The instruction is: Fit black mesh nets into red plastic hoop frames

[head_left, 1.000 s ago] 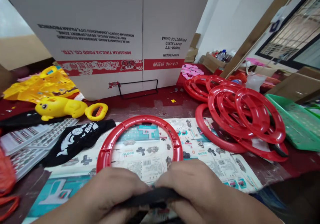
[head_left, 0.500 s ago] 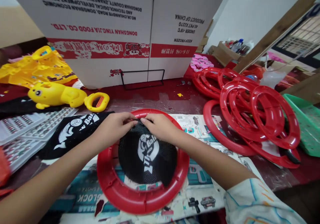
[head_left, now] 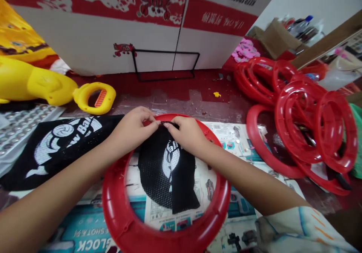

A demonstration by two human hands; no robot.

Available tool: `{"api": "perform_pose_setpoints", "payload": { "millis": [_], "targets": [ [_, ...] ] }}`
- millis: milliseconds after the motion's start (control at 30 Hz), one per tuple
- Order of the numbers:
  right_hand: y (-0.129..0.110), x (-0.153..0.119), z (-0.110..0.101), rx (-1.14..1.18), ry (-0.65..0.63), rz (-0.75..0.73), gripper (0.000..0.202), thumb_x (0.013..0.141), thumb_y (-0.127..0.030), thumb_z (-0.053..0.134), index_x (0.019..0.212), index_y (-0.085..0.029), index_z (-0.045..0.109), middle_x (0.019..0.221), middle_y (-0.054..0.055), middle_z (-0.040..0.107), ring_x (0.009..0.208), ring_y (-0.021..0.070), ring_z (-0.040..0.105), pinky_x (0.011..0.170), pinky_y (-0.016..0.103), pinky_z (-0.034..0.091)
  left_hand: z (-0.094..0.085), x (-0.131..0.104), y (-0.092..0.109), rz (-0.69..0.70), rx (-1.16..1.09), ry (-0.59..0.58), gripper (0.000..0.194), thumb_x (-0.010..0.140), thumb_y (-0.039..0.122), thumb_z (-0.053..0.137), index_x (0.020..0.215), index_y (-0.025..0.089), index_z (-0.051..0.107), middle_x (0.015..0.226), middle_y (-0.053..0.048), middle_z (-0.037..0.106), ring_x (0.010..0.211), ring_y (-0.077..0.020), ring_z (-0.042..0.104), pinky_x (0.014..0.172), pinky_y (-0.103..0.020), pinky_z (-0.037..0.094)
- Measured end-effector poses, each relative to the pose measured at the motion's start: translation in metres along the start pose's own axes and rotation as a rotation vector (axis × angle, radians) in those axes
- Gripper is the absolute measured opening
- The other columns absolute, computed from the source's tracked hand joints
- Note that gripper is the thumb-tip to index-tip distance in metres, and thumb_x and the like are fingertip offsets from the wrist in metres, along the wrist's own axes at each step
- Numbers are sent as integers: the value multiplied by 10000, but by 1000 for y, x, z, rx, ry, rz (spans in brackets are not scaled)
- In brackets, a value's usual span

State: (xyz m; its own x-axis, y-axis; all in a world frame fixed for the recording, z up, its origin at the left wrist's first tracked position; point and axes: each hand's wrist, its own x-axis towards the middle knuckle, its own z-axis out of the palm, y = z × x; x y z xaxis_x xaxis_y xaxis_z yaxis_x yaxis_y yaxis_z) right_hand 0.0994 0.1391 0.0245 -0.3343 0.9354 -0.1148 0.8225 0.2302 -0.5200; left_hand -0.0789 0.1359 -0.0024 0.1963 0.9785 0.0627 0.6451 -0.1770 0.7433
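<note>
A black mesh cloth (head_left: 158, 174) with a white printed logo hangs down inside a red plastic ring (head_left: 118, 211). At the far side of the ring, my left hand (head_left: 138, 126) pinches the cloth's upper edge between thumb and fingers. Right beside it my right hand (head_left: 188, 134) pinches the same edge, its thumb next to the left one. The cloth's right part is folded over, covering some of the logo. Under the ring lies a printed cardboard sheet (head_left: 68, 230). Another black mesh cloth (head_left: 65, 143) lies flat to the left, partly beneath my left forearm.
Several red rings (head_left: 296, 121) are heaped at the right, by a green basket (head_left: 356, 132). Behind stand a white carton (head_left: 96, 38) and a black wire frame (head_left: 166, 52). A yellow toy (head_left: 48, 83) with a ring handle (head_left: 109, 98) lies left, near a clear tray (head_left: 25, 128).
The view has moved closer and lower. The cloth's right part has folded over its logo, while both hands keep pinching its edge at the ring's far side.
</note>
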Motion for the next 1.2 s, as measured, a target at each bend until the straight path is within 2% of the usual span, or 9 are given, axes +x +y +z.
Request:
{"api": "perform_pose_setpoints", "payload": {
  "millis": [133, 367, 667, 933, 1100, 1200],
  "targets": [
    [1, 1, 7, 17, 26, 30, 347, 960, -324, 503, 683, -146, 614, 592, -19, 526, 567, 98, 405, 578, 240, 273, 0, -1, -1, -5, 15, 41, 274, 814, 378, 512, 680, 176, 639, 991, -95, 633, 999, -245, 592, 950, -383, 474],
    [-1, -1, 11, -11, 107, 62, 371, 927, -302, 530, 582, -168, 511, 529, -54, 389, 537, 87, 319, 558, 255, 214, 3, 0, -4, 15, 21, 18, 278, 829, 372, 499, 683, 176, 633, 940, -80, 632, 948, -248, 593, 881, -380, 494],
    [-7, 3, 7, -89, 67, 122, 392, 918, -342, 516, 566, -169, 537, 522, -36, 417, 538, 97, 327, 551, 269, 211, 5, 2, -4, -4, 32, 9, 258, 813, 369, 484, 644, 199, 578, 863, -70, 608, 913, -247, 584, 828, -375, 474],
    [-16, 18, -22, -156, -139, 196, 329, 773, -313, 653, 507, -184, 509, 470, -39, 400, 491, 96, 334, 519, 278, 214, 6, 3, -2, -58, 88, -46, 253, 757, 349, 501, 540, 217, 512, 745, -54, 561, 783, -236, 545, 737, -378, 429],
    [-14, 9, -22, -172, -181, 193, 339, 804, -331, 670, 528, -178, 546, 494, -29, 468, 505, 100, 371, 525, 280, 214, 5, 0, -5, -34, -17, -43, 265, 758, 364, 495, 543, 210, 510, 799, -52, 584, 821, -223, 564, 754, -362, 435],
    [-12, -1, -20, -147, -126, 175, 255, 828, -316, 668, 625, -167, 625, 576, -7, 574, 546, 108, 441, 542, 268, 250, 5, 0, -5, -32, 3, -49, 274, 770, 365, 488, 545, 210, 513, 807, -58, 594, 817, -225, 569, 757, -366, 450]
  ]
}}
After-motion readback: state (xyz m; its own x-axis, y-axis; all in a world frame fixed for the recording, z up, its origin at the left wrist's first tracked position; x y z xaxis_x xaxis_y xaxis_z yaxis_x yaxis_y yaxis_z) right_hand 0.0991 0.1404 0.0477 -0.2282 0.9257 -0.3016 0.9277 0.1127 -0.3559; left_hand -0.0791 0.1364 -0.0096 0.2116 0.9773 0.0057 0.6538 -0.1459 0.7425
